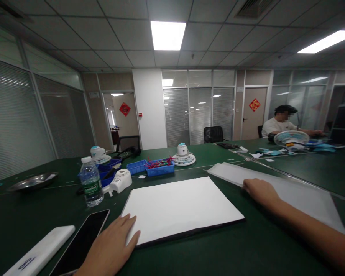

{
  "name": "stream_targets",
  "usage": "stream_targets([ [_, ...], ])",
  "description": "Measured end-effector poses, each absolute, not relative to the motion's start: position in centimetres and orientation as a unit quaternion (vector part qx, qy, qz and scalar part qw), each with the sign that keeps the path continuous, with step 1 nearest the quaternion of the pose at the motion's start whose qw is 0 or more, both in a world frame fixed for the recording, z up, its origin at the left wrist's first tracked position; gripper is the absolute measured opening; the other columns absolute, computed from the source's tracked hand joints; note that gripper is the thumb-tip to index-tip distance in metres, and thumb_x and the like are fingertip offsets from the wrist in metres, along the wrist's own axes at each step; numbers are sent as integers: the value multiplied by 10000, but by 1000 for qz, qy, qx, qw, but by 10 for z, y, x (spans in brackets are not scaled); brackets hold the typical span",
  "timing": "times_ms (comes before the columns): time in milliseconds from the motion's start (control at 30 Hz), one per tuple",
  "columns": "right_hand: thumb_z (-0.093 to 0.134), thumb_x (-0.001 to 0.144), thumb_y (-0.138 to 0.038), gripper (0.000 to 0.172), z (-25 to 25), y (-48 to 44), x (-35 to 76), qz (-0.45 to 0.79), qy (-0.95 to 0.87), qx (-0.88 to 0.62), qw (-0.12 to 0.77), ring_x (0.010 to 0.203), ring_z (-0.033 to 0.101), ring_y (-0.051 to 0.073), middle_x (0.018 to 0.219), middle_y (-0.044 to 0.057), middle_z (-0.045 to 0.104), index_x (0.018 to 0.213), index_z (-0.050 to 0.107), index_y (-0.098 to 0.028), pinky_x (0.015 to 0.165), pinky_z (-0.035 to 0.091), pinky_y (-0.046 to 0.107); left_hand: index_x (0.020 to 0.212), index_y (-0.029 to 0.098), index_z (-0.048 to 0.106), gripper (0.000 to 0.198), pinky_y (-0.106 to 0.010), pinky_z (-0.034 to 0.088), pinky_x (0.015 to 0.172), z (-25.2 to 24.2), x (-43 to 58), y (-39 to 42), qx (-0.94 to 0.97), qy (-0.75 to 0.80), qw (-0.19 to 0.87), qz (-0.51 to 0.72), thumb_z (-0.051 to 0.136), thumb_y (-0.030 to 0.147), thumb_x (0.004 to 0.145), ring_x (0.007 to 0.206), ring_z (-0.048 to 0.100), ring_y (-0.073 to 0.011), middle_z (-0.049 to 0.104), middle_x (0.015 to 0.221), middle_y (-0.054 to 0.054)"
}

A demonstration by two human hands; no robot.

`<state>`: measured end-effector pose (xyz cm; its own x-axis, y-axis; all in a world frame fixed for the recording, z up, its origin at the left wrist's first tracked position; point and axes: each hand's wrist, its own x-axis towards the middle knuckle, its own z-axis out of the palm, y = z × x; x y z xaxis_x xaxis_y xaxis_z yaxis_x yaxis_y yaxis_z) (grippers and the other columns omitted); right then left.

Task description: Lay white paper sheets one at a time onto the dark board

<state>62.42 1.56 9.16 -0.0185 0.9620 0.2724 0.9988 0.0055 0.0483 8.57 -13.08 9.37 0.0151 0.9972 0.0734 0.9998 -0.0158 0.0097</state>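
Observation:
A white rectangular board [178,207] lies flat on the green table [247,245] in front of me. My left hand [112,245] rests on the board's near left corner, fingers stretched flat, holding nothing. My right hand [260,189] lies palm down on the near edge of a second, translucent white sheet [299,191] to the right. Its fingers are curled against the sheet's edge, and I cannot tell whether they grip it.
Left of my hand lie a black phone [82,241] and a white power bank [43,251]. Behind stand a water bottle [91,184], blue trays [149,167], small white fans [183,155] and a metal dish [31,181]. Another person sits at the far right [278,122].

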Motion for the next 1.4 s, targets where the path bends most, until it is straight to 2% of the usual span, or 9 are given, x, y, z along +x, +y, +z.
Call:
stream_targets([
  [233, 357, 1018, -387, 414, 103, -13, 581, -142, -751, -634, 113, 947, 700, 284, 1113, 116, 751, 1115, 733, -244, 762, 495, 381, 1483, 225, 482, 674, -499, 332, 1195, 96, 87, -131, -701, -713, 8, -15, 333, 590, 936, 1444, 408, -335, 421, 1584, -71],
  [400, 396, 1019, -399, 389, 98, -48, 526, -88, -869, -473, 117, 1092, 671, 289, 1169, 82, 749, 1138, 742, -268, 992, 466, 482, 1499, 229, 456, 679, -491, 334, 1194, 98, 90, -129, -698, -716, 4, -3, 320, 589, 939, 1452, 395, -326, 405, 1593, -57],
  [567, 405, 1012, -540, 506, 96, -70, 504, 31, -917, -383, 108, 1357, 506, 307, 1483, 95, 557, 1420, 571, -290, 1139, 351, 543, 1505, 235, 444, 656, -503, 346, 1185, 97, 92, -129, -693, -721, -2, 0, 337, 550, 941, 1455, 385, -333, 401, 1595, -57],
  [667, 429, 999, -568, 531, 96, -70, 509, 60, -919, -366, 138, 1452, 382, 301, 1571, 61, 449, 1460, 525, -323, 1184, 300, 524, 1510, 233, 436, 626, -510, 335, 1192, 94, 91, -129, -693, -721, -9, -16, 327, 498, 954, 1459, 379, -326, 398, 1595, -58],
  [800, 409, 998, -576, 543, 96, -58, 519, 15, -886, -428, 177, 1370, 483, 335, 1438, 110, 596, 1367, 636, -249, 1156, 338, 558, 1513, 218, 434, 611, -515, 317, 1201, 92, 91, -128, -697, -716, -14, -32, 274, 460, 975, 1463, 373, -322, 395, 1596, -65],
  [900, 365, 1013, -561, 542, 98, -54, 524, 13, -885, -440, 150, 1263, 577, 330, 1324, 127, 675, 1269, 707, -228, 1092, 417, 551, 1504, 226, 448, 621, -525, 316, 1200, 89, 91, -126, -697, -716, -20, -43, 276, 506, 977, 1463, 372, -325, 402, 1592, -62],
  [1067, 374, 1018, -554, 543, 105, -61, 522, 82, -918, -376, 99, 1365, 497, 293, 1493, 100, 545, 1439, 561, -265, 1134, 393, 507, 1496, 232, 460, 693, -535, 303, 1205, 85, 88, -123, -700, -711, -21, -68, 298, 637, 957, 1458, 383, -324, 425, 1578, -67],
  [1233, 440, 1000, -555, 554, 109, -67, 520, 113, -937, -322, 75, 1472, 349, 288, 1598, 43, 406, 1510, 449, -340, 1202, 288, 525, 1477, 217, 490, 665, -515, 322, 1201, 90, 91, -127, -702, -710, -8, -47, 358, 592, 944, 1450, 397, -329, 422, 1579, -72],
  [1400, 392, 1007, -563, 541, 106, -59, 525, 30, -912, -391, 122, 1316, 543, 313, 1429, 107, 605, 1406, 596, -259, 1122, 395, 531, 1481, 230, 485, 588, -496, 339, 1197, 92, 90, -127, -704, -709, 6, -33, 351, 462, 958, 1443, 413, -317, 427, 1580, -59],
])
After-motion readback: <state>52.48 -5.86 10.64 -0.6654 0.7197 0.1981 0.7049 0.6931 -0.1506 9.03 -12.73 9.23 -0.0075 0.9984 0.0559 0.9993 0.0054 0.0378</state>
